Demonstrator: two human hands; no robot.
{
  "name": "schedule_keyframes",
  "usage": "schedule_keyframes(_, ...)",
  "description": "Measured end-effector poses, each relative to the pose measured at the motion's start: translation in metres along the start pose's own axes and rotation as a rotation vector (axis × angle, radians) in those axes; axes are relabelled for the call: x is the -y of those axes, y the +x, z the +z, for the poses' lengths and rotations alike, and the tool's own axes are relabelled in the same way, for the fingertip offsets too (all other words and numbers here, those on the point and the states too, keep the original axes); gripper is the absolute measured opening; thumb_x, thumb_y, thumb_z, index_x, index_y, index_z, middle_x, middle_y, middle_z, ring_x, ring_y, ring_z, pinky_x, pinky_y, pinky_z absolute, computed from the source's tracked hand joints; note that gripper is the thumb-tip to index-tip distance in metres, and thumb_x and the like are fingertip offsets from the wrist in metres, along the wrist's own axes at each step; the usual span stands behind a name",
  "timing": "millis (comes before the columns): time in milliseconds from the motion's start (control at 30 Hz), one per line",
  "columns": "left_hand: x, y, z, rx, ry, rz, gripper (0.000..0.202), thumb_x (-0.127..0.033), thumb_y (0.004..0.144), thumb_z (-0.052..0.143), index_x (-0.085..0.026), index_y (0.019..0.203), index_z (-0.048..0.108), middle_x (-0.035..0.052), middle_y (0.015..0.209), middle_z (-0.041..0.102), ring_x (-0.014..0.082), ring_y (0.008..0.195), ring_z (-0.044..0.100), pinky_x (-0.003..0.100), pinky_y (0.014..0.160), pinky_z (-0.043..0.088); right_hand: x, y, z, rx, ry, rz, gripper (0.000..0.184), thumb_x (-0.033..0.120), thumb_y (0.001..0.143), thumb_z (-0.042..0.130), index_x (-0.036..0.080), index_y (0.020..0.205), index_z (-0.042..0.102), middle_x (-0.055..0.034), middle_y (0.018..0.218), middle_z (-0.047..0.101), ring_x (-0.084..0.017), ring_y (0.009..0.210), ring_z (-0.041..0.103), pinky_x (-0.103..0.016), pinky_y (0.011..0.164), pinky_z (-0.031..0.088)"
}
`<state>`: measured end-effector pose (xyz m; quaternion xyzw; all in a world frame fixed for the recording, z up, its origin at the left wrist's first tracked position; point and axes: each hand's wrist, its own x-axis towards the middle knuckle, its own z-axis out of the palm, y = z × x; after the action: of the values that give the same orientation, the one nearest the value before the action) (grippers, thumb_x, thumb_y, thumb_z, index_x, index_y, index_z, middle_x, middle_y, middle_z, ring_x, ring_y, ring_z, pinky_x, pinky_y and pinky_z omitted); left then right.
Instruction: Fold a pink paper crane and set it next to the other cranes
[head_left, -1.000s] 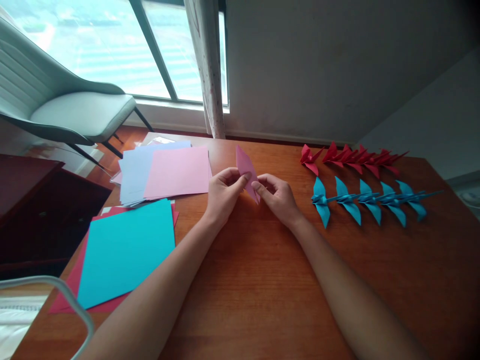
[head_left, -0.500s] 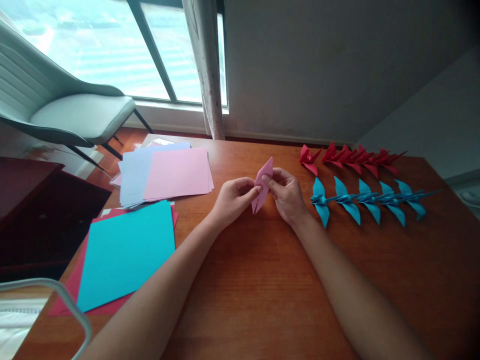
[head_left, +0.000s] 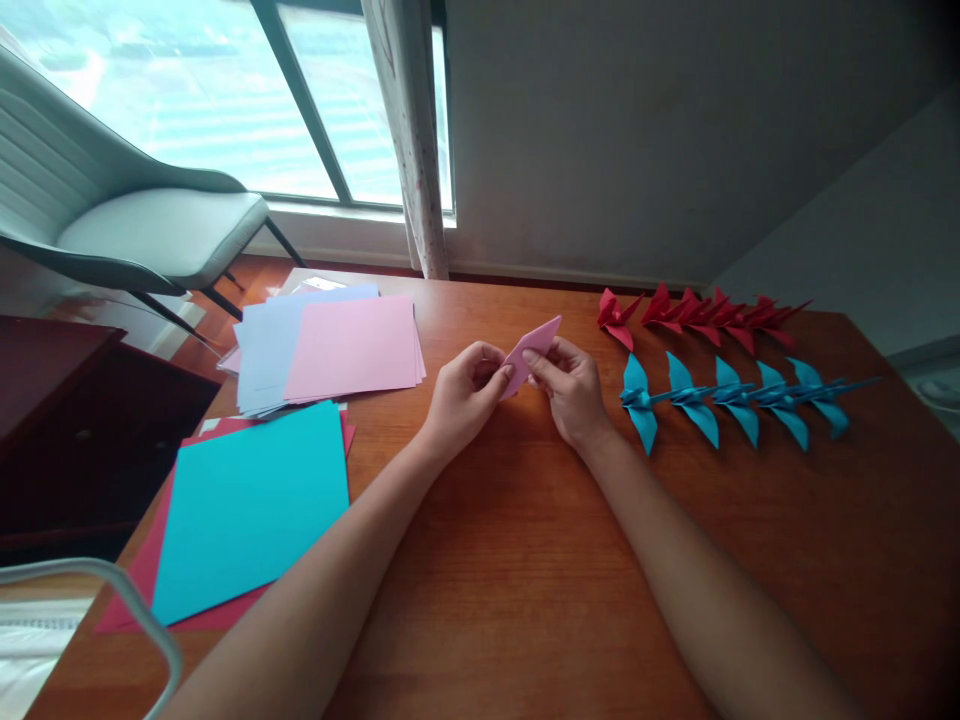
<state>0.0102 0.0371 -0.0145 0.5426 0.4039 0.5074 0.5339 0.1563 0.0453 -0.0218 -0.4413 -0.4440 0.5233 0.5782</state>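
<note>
A folded pink paper piece (head_left: 537, 340), a narrow diamond shape, is held just above the wooden table (head_left: 525, 580). My left hand (head_left: 463, 392) pinches its lower left end between thumb and fingers. My right hand (head_left: 571, 388) pinches its middle from the right. The free tip points up and to the right. Both forearms reach in from the bottom edge.
A row of blue paper cranes (head_left: 735, 400) and a row of red paper cranes (head_left: 697, 312) lie at the right. Stacks of pink sheets (head_left: 352, 345), lilac sheets (head_left: 262, 350) and a turquoise sheet (head_left: 251, 505) lie at the left. A grey chair (head_left: 142, 225) stands beyond.
The pink piece has been turned in my fingers: its tip pointed up-left a second ago and now points up-right, lying flatter. Both hands shifted slightly right.
</note>
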Motion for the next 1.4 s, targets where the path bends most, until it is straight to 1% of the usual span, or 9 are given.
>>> schedule_keyframes(133, 0.004, 0.000, -0.001, 0.068, 0.089, 0.007, 0.020, -0.031, 0.084, 0.072, -0.018, 0.080, 0.058, 0.0009, 0.073, 0.063, 0.0117, 0.066, 0.059, 0.021, 0.060, 0.046, 0.000, 0.003, -0.002, -0.113, 0.066, 0.003, 0.026, 0.046, 0.076, 0.079, 0.022, 0.075, 0.067, 0.0026, 0.069, 0.059, -0.010, 0.060, 0.047, -0.025, 0.055, 0.038)
schedule_keyframes(267, 0.005, -0.001, -0.003, 0.123, 0.155, 0.024, 0.015, -0.029, 0.085, 0.070, -0.017, 0.081, 0.061, 0.0029, 0.076, 0.065, 0.0120, 0.068, 0.059, 0.020, 0.058, 0.045, 0.000, 0.006, -0.006, -0.243, 0.077, -0.014, 0.030, 0.049, 0.071, 0.083, 0.023, 0.080, 0.071, 0.0006, 0.074, 0.065, -0.012, 0.064, 0.053, -0.026, 0.057, 0.041)
schedule_keyframes(467, 0.002, 0.000, -0.003, 0.121, 0.095, -0.007, 0.023, -0.037, 0.085, 0.073, -0.017, 0.084, 0.060, 0.0027, 0.072, 0.066, 0.0135, 0.066, 0.063, 0.021, 0.057, 0.046, -0.001, 0.005, -0.004, -0.221, 0.039, -0.029, 0.034, 0.058, 0.077, 0.075, 0.024, 0.085, 0.072, -0.0001, 0.080, 0.068, -0.013, 0.071, 0.059, -0.028, 0.064, 0.046)
schedule_keyframes(633, 0.000, -0.001, -0.006, 0.218, 0.187, -0.037, 0.028, -0.041, 0.092, 0.065, -0.015, 0.089, 0.072, 0.0089, 0.081, 0.075, 0.0177, 0.072, 0.070, 0.026, 0.066, 0.052, 0.003, 0.004, -0.004, -0.179, 0.061, -0.023, 0.039, 0.062, 0.081, 0.069, 0.025, 0.090, 0.069, -0.0021, 0.087, 0.068, -0.014, 0.074, 0.061, -0.027, 0.063, 0.047)
schedule_keyframes(767, 0.000, -0.001, -0.006, 0.145, 0.223, -0.016, 0.028, -0.041, 0.093, 0.064, -0.015, 0.088, 0.075, 0.0094, 0.080, 0.077, 0.0180, 0.072, 0.071, 0.025, 0.065, 0.053, 0.008, 0.004, -0.004, -0.183, 0.160, -0.024, 0.036, 0.057, 0.081, 0.070, 0.025, 0.097, 0.067, -0.0012, 0.088, 0.064, -0.012, 0.073, 0.057, -0.024, 0.057, 0.043)
schedule_keyframes(867, 0.001, -0.002, -0.005, 0.071, 0.196, 0.006, 0.029, -0.041, 0.092, 0.065, -0.016, 0.084, 0.075, 0.0096, 0.080, 0.078, 0.0185, 0.072, 0.072, 0.026, 0.068, 0.055, 0.008, 0.004, -0.003, -0.246, 0.134, -0.081, 0.030, 0.046, 0.075, 0.079, 0.025, 0.091, 0.063, 0.0023, 0.079, 0.058, -0.010, 0.064, 0.050, -0.024, 0.053, 0.039)
schedule_keyframes(967, 0.002, -0.002, -0.004, 0.042, 0.180, 0.013, 0.029, -0.043, 0.092, 0.066, -0.016, 0.083, 0.075, 0.0094, 0.079, 0.078, 0.0190, 0.072, 0.072, 0.027, 0.069, 0.056, 0.005, 0.004, -0.002, -0.249, 0.103, -0.106, 0.029, 0.040, 0.072, 0.082, 0.024, 0.086, 0.063, 0.0030, 0.078, 0.058, -0.009, 0.060, 0.046, -0.024, 0.053, 0.038)
schedule_keyframes(1267, 0.007, -0.003, -0.005, 0.013, 0.225, 0.036, 0.027, -0.039, 0.089, 0.068, -0.015, 0.081, 0.077, 0.0071, 0.077, 0.077, 0.0177, 0.071, 0.069, 0.024, 0.066, 0.051, 0.002, 0.005, -0.001, -0.234, 0.090, -0.142, 0.031, 0.040, 0.066, 0.089, 0.023, 0.082, 0.068, 0.0033, 0.076, 0.064, -0.009, 0.062, 0.051, -0.023, 0.052, 0.041)
schedule_keyframes(1400, 0.006, -0.002, -0.005, -0.013, 0.233, 0.022, 0.027, -0.038, 0.089, 0.068, -0.014, 0.080, 0.076, 0.0073, 0.076, 0.076, 0.0178, 0.070, 0.069, 0.025, 0.067, 0.051, -0.002, 0.006, -0.002, -0.224, 0.084, -0.195, 0.025, 0.034, 0.068, 0.088, 0.023, 0.082, 0.071, 0.0032, 0.077, 0.066, -0.009, 0.064, 0.054, -0.024, 0.057, 0.044)
